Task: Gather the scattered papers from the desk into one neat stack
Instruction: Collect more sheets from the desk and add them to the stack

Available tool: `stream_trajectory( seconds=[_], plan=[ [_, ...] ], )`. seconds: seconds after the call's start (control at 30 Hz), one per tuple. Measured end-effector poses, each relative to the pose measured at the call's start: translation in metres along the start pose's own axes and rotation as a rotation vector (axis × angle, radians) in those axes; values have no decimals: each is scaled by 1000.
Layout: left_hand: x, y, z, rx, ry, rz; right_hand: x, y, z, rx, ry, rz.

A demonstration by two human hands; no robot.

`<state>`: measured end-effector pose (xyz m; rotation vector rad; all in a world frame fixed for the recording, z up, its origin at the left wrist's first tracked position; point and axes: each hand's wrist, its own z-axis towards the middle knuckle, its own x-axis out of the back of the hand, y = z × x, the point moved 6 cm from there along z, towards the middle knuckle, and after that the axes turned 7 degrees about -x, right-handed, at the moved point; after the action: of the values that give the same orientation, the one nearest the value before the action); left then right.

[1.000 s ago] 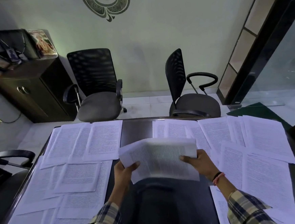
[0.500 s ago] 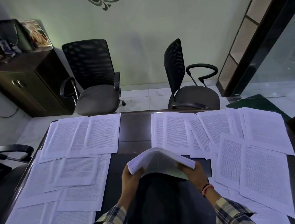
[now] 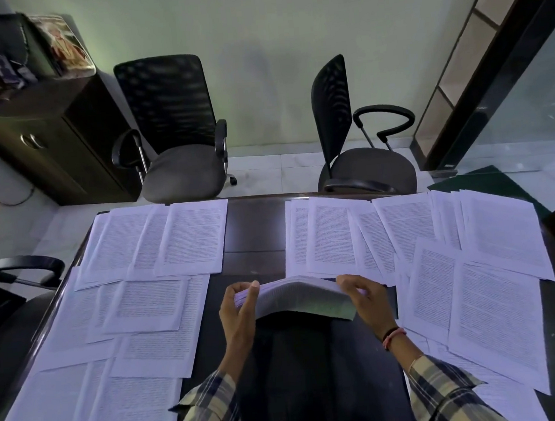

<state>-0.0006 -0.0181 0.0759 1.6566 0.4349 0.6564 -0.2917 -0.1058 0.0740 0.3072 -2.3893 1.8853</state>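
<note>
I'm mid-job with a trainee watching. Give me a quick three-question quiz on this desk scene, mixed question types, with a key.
1. True or false: both hands grip the stack of papers.
2. Multiple choice: where do loose sheets still lie on the desk? A) left side only B) right side only C) both sides
3. Fill in: the two office chairs beyond the desk are ____ (occupied/unoccupied).

Key
1. True: the left hand and right hand hold its opposite ends.
2. C: left sheets, right sheets.
3. Unoccupied: left chair, right chair.
</note>
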Motion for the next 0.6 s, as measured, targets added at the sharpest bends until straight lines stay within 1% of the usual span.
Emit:
stream_trajectory(
  seconds=[0.07, 0.13, 0.17, 0.23, 0.27, 0.33, 0.37, 0.4, 0.43, 0.5, 0.57, 0.6],
  plan=[
    [1, 2, -1, -14, 1, 12, 0, 1, 0, -15, -41, -46],
    [1, 6, -1, -41, -15, 50, 1, 3, 2, -25, -108, -143],
    [1, 6, 1, -59, -41, 98, 1, 4, 3, -10, -137, -217],
    [2, 7, 7, -136, -110, 278, 1, 2, 5, 108, -156, -372],
    [3, 9, 11, -243, -147, 432, 2, 0, 5, 165, -140, -412],
    [-4, 16, 13, -569, -226, 792, 3, -7, 6, 210, -107, -416],
    [-10, 20, 11, -694, -274, 942, 3, -11, 7, 221, -96, -417],
    [-17, 24, 11, -756, -327, 1043, 1, -15, 8, 237, -96, -415],
    [-24, 29, 12, -790, -378, 1092, -1, -20, 9, 259, -103, -432],
    [-38, 41, 14, -843, -462, 1089, -10, -34, 11, 339, -144, -493],
    [-53, 56, 14, -857, -514, 1006, -22, -52, 11, 442, -201, -563],
    [-59, 63, 13, -828, -542, 949, -29, -63, 9, 498, -233, -601]
  ],
)
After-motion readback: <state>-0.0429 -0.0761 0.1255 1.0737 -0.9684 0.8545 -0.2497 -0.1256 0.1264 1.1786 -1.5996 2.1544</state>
